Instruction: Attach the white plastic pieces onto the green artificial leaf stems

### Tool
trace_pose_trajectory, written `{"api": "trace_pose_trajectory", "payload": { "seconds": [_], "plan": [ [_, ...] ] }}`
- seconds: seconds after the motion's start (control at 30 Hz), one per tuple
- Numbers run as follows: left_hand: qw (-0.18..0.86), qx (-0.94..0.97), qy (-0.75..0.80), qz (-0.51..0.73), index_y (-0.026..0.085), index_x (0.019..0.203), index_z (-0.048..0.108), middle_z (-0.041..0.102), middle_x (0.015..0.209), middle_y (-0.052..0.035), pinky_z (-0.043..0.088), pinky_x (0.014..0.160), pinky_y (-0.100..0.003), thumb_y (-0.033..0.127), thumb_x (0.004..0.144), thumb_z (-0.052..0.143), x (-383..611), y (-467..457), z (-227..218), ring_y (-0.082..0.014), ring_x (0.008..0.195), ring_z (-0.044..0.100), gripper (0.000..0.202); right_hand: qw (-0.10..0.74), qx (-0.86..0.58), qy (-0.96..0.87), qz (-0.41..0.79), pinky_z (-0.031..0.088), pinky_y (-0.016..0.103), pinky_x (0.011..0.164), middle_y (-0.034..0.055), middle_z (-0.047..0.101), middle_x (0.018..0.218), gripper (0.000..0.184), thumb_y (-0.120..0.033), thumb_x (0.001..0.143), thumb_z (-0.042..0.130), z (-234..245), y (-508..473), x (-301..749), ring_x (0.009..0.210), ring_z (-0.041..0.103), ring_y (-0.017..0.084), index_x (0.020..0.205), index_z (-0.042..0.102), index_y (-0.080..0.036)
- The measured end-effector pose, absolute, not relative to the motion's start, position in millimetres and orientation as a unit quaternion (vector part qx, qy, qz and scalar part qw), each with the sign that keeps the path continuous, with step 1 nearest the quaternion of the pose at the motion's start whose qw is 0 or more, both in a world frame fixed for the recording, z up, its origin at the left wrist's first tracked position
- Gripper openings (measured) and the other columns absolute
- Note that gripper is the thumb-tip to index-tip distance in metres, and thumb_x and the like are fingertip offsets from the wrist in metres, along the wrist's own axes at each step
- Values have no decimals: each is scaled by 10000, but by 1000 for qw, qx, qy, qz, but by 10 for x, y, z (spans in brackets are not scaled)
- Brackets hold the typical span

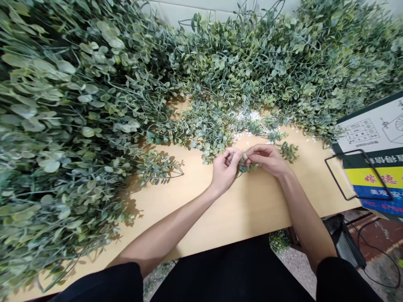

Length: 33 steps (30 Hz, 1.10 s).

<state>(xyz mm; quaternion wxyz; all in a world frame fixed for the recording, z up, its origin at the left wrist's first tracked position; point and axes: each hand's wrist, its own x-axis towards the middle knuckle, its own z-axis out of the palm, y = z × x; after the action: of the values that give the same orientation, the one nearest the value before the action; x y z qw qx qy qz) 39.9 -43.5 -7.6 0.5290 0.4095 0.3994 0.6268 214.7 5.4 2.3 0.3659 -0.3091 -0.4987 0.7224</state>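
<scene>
In the head view both hands meet over the middle of the table. My left hand (227, 164) is closed in a pinch on a small sprig of artificial greenery (244, 168), whose leaves show below the fingers. My right hand (267, 159) pinches at the same sprig from the right, fingertips close to the left ones. The exact spot they grip is too small to make out. Just behind the hands lie loose leafy sprigs (217, 130) and a scatter of small white bits (248, 115).
Dense artificial foliage (78, 105) is heaped along the left, and more foliage (245, 58) fills the back. A single sprig (157, 167) lies left of my hands on the wooden table (195, 226). At right stands a printed box (371, 167) with a black wire frame (357, 198).
</scene>
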Motion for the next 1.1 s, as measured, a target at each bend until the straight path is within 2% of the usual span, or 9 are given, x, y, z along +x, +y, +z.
{"api": "trace_pose_trajectory", "payload": {
  "seconds": [0.13,0.3,0.43,0.53,0.83,1.1],
  "plan": [
    [522,415,411,622,164,843,674,682,747,-10,534,685,-242,453,915,752,391,-432,-112,-126,690,645,308,371,-317,-508,710,607,256,784,29,791,864,185,-278,801,895,19,47,2144,756,739,137,949,828,-189],
    [525,415,400,626,168,854,673,686,764,-15,545,702,-247,428,930,741,396,-428,-131,-132,709,656,279,383,-323,-535,680,597,249,706,2,769,784,168,-293,809,891,24,48,2106,697,716,133,910,786,-207],
    [532,406,402,625,167,854,668,688,758,-14,544,698,-248,428,925,748,400,-428,-131,-130,696,658,282,378,-322,-541,679,609,263,745,10,784,842,214,-304,830,875,25,57,2112,724,728,133,1007,793,-214],
    [536,403,406,621,167,849,671,692,753,-18,546,693,-252,446,911,761,398,-428,-118,-134,690,660,300,364,-324,-541,685,598,251,756,16,772,836,192,-324,840,867,30,64,2134,739,721,127,963,801,-192],
    [545,395,394,626,173,859,669,695,772,-14,573,737,-266,442,914,759,406,-428,-159,-143,725,693,289,344,-299,-529,716,586,232,799,13,765,861,176,-306,875,841,8,83,2161,792,719,117,1001,790,-194],
    [546,396,398,622,173,859,670,707,778,-15,562,719,-263,424,919,755,408,-437,-152,-139,718,686,272,353,-302,-500,730,597,227,773,14,766,875,191,-300,843,870,-4,86,2172,762,717,110,976,784,-194]
  ]
}}
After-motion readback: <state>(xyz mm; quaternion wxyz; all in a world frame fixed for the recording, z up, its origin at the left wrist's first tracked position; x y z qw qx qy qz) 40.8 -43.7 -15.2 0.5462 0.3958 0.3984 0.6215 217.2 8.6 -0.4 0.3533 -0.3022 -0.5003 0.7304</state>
